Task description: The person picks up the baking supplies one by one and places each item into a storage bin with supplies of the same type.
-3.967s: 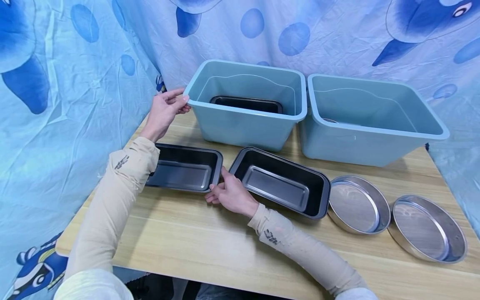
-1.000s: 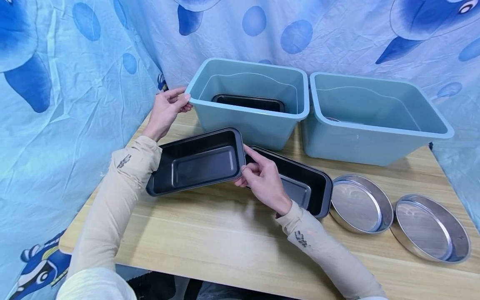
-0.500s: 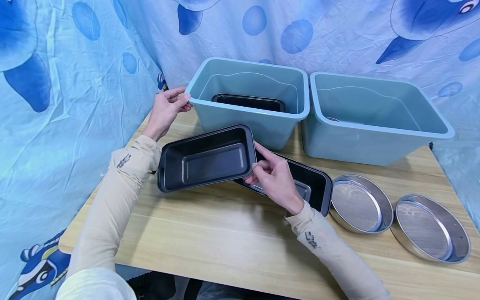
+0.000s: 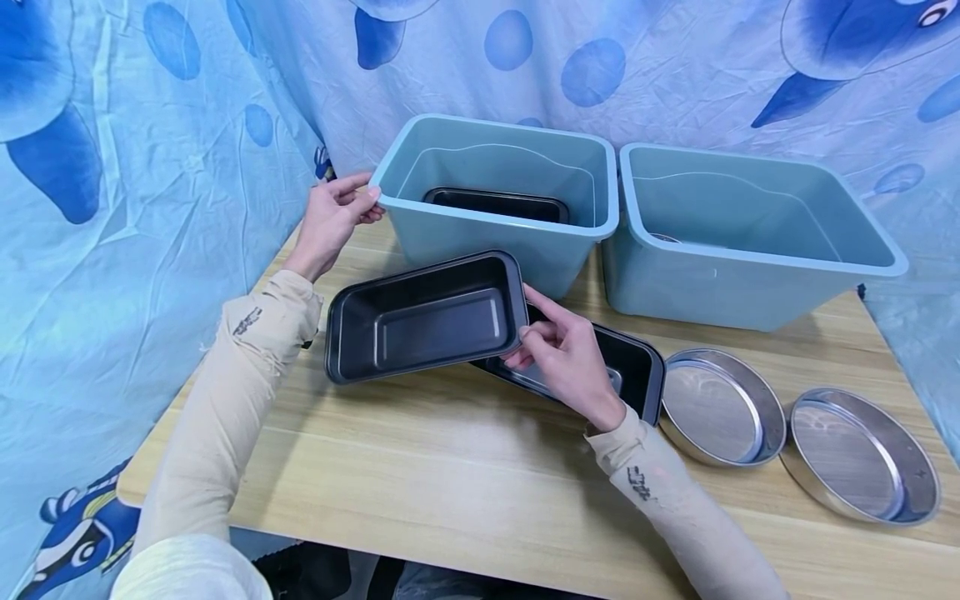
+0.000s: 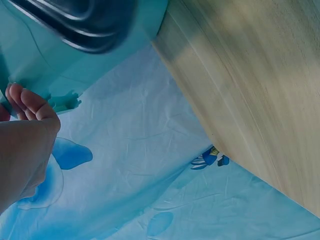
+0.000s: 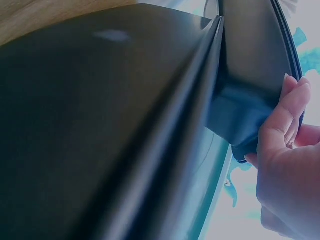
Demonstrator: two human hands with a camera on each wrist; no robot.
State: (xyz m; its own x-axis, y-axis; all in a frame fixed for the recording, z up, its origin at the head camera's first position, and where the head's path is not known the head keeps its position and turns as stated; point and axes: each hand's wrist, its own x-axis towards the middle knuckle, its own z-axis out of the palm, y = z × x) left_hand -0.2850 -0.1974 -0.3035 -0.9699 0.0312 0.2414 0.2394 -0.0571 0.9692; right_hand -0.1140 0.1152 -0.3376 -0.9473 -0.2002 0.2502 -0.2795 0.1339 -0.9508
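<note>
In the head view my right hand [image 4: 566, 354] pinches the right end of a black loaf pan [image 4: 438, 321], which is raised off the table and tilted. Its right side covers part of a second loaf pan [image 4: 637, 375] lying on the table. My left hand [image 4: 336, 221] grips the left corner of the rim of the left blue bin [image 4: 487, 246]; the left wrist view shows its curled fingers [image 5: 32, 102] at that rim. Inside that bin lies another black pan [image 4: 498, 204]. Thumb and fingers of the right hand [image 6: 287, 150] hold the pan's rim in the right wrist view.
A second blue bin [image 4: 750, 283] stands to the right of the first, with something metallic partly visible inside. Two round metal pans [image 4: 720, 408] sit side by side on the right of the wooden table [image 4: 420, 483]. A blue patterned cloth [image 4: 187, 167] hangs behind and left.
My right hand has taken the loaf pan from its place at the left of the table, lifted it and moved it rightward, over part of the second pan. The left hand stays on the bin rim.
</note>
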